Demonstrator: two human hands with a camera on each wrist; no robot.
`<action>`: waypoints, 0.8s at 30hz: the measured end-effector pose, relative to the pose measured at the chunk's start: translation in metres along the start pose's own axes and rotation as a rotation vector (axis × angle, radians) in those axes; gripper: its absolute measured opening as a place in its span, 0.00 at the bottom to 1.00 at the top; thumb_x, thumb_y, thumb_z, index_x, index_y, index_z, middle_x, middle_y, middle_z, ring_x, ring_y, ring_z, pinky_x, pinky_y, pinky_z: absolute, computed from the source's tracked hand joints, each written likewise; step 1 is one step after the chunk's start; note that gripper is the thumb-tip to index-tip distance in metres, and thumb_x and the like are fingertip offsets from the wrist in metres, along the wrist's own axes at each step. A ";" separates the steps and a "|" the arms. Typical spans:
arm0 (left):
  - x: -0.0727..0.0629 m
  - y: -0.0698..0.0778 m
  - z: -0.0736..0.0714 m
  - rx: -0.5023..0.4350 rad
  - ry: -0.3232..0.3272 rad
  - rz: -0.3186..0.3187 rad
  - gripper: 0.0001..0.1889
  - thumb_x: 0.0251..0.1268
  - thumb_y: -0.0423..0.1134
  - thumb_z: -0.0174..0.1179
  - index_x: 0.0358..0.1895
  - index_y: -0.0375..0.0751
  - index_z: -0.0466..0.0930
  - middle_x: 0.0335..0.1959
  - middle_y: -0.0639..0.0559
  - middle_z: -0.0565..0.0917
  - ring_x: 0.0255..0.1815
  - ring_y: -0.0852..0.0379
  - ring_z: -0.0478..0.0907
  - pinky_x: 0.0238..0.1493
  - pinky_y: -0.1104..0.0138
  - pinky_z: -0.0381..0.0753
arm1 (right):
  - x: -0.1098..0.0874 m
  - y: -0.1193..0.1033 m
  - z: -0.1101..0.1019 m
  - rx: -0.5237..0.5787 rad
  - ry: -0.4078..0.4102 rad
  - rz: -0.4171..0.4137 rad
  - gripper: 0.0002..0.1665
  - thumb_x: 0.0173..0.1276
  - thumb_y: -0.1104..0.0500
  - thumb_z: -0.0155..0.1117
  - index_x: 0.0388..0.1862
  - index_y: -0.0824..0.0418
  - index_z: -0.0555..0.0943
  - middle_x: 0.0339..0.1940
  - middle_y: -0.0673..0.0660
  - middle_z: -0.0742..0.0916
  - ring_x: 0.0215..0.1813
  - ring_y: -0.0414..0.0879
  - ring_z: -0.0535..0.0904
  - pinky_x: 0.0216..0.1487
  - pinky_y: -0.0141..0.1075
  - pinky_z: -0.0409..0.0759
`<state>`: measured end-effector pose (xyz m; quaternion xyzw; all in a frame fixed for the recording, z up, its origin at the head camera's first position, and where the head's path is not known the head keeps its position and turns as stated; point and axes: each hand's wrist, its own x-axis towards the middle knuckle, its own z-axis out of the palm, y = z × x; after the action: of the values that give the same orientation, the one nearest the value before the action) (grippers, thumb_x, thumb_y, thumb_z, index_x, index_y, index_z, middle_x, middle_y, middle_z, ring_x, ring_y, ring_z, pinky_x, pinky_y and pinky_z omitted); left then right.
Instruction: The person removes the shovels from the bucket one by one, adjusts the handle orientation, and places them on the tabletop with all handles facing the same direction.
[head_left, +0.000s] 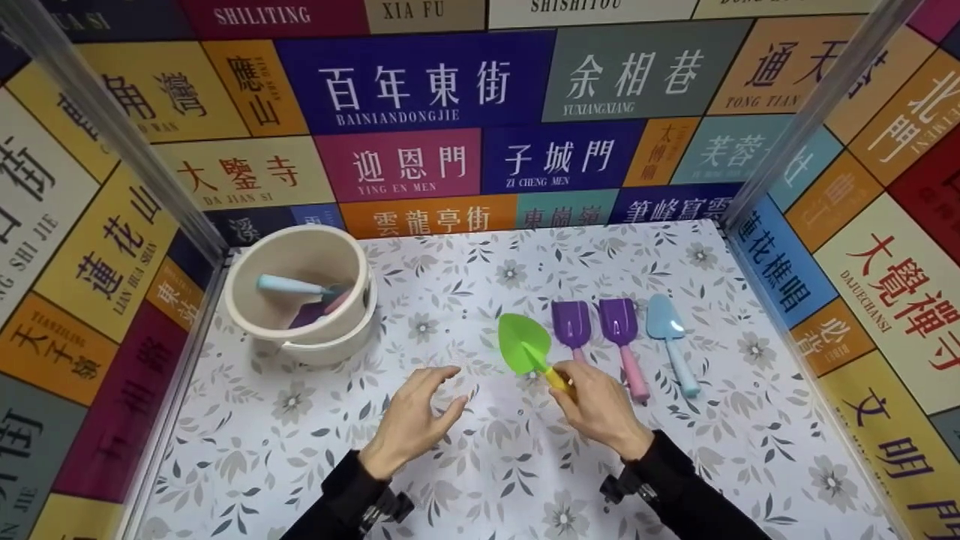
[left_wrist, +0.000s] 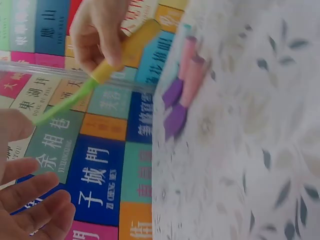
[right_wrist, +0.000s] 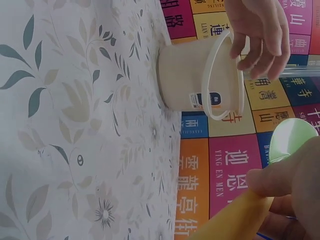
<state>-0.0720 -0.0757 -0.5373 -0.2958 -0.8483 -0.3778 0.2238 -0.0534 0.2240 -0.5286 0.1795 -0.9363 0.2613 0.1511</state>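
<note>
My right hand (head_left: 602,409) grips the yellow handle of a toy trowel with a green blade (head_left: 523,343), held above the table with the blade pointing up and left. My left hand (head_left: 412,420) hovers to its left, fingers spread and holding nothing. Right of the green trowel, two purple shovels with pink handles (head_left: 619,322) and a light blue trowel (head_left: 666,319) lie side by side. At the back left stands a cream bucket (head_left: 247,300); inside it are a light blue handle (head_left: 289,285) and something purple and pink, partly hidden by the rim.
A white tabletop with a grey leaf pattern (head_left: 292,450) spreads beneath everything. Panels with coloured lettered blocks (head_left: 412,82) enclose the back and both sides, and clear strips (head_left: 810,105) run along the corners.
</note>
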 end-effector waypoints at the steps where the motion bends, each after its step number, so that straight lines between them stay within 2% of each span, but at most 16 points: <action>1: -0.004 -0.003 -0.003 0.045 -0.003 0.019 0.21 0.57 0.33 0.76 0.54 0.33 0.85 0.47 0.43 0.90 0.47 0.49 0.87 0.49 0.60 0.89 | 0.000 0.002 -0.001 0.000 0.002 0.007 0.16 0.61 0.67 0.76 0.47 0.65 0.83 0.36 0.58 0.88 0.30 0.46 0.82 0.30 0.40 0.85; 4: -0.014 -0.015 -0.011 0.152 -0.012 0.049 0.23 0.54 0.35 0.79 0.54 0.35 0.85 0.47 0.45 0.89 0.48 0.49 0.87 0.48 0.61 0.90 | -0.002 0.008 -0.004 0.009 0.017 0.014 0.16 0.60 0.69 0.76 0.46 0.66 0.83 0.36 0.60 0.88 0.31 0.48 0.83 0.33 0.41 0.86; 10: -0.031 -0.035 -0.027 0.314 -0.019 0.089 0.23 0.51 0.37 0.81 0.51 0.37 0.86 0.43 0.46 0.89 0.42 0.50 0.87 0.43 0.62 0.89 | -0.005 0.018 -0.010 0.010 0.048 0.049 0.18 0.60 0.70 0.76 0.49 0.68 0.84 0.36 0.59 0.89 0.31 0.48 0.84 0.33 0.43 0.87; 13: -0.037 -0.042 -0.034 0.373 -0.020 0.094 0.22 0.50 0.37 0.81 0.50 0.38 0.87 0.40 0.47 0.89 0.39 0.51 0.86 0.39 0.63 0.88 | -0.007 0.023 -0.012 -0.007 0.071 0.056 0.19 0.59 0.69 0.77 0.50 0.69 0.84 0.35 0.59 0.90 0.30 0.49 0.85 0.53 0.54 0.87; 16: -0.042 -0.047 -0.040 0.392 -0.006 0.099 0.22 0.49 0.37 0.81 0.49 0.37 0.87 0.38 0.47 0.88 0.38 0.51 0.85 0.38 0.63 0.87 | -0.007 0.026 -0.014 -0.004 0.072 0.079 0.18 0.60 0.69 0.76 0.49 0.70 0.84 0.33 0.59 0.90 0.30 0.51 0.87 0.72 0.66 0.73; 17: -0.043 -0.049 -0.041 0.392 -0.002 0.098 0.22 0.49 0.36 0.81 0.48 0.37 0.87 0.37 0.48 0.88 0.37 0.51 0.84 0.37 0.63 0.86 | -0.007 0.027 -0.014 0.003 0.065 0.094 0.17 0.61 0.69 0.76 0.49 0.70 0.84 0.33 0.59 0.91 0.30 0.51 0.87 0.75 0.69 0.67; 18: -0.045 -0.050 -0.043 0.392 0.004 0.097 0.21 0.48 0.36 0.81 0.48 0.37 0.87 0.36 0.48 0.87 0.37 0.51 0.84 0.37 0.63 0.86 | -0.006 0.027 -0.015 0.010 0.059 0.108 0.16 0.62 0.69 0.75 0.48 0.69 0.84 0.33 0.59 0.91 0.30 0.52 0.87 0.76 0.68 0.67; 20: -0.048 -0.052 -0.046 0.388 0.010 0.090 0.21 0.48 0.36 0.81 0.47 0.37 0.87 0.36 0.48 0.88 0.36 0.51 0.85 0.36 0.62 0.86 | -0.005 0.028 -0.016 0.031 0.042 0.148 0.15 0.63 0.69 0.75 0.48 0.68 0.84 0.33 0.59 0.91 0.30 0.51 0.87 0.72 0.64 0.74; 22: -0.051 -0.053 -0.048 0.387 0.012 0.077 0.20 0.48 0.36 0.80 0.46 0.37 0.87 0.36 0.48 0.88 0.36 0.51 0.85 0.35 0.62 0.86 | -0.003 0.029 -0.017 0.048 0.028 0.179 0.14 0.63 0.68 0.74 0.48 0.67 0.84 0.33 0.59 0.91 0.29 0.50 0.87 0.62 0.59 0.83; 24: -0.054 -0.054 -0.051 0.388 0.010 0.061 0.19 0.49 0.36 0.80 0.45 0.38 0.87 0.36 0.48 0.89 0.36 0.51 0.86 0.35 0.62 0.86 | -0.001 0.029 -0.017 0.068 0.025 0.198 0.14 0.63 0.69 0.73 0.48 0.67 0.84 0.34 0.59 0.91 0.30 0.49 0.87 0.51 0.55 0.87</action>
<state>-0.0618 -0.1621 -0.5660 -0.2707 -0.8948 -0.2019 0.2920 -0.0614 0.2569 -0.5276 0.0879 -0.9381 0.3088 0.1299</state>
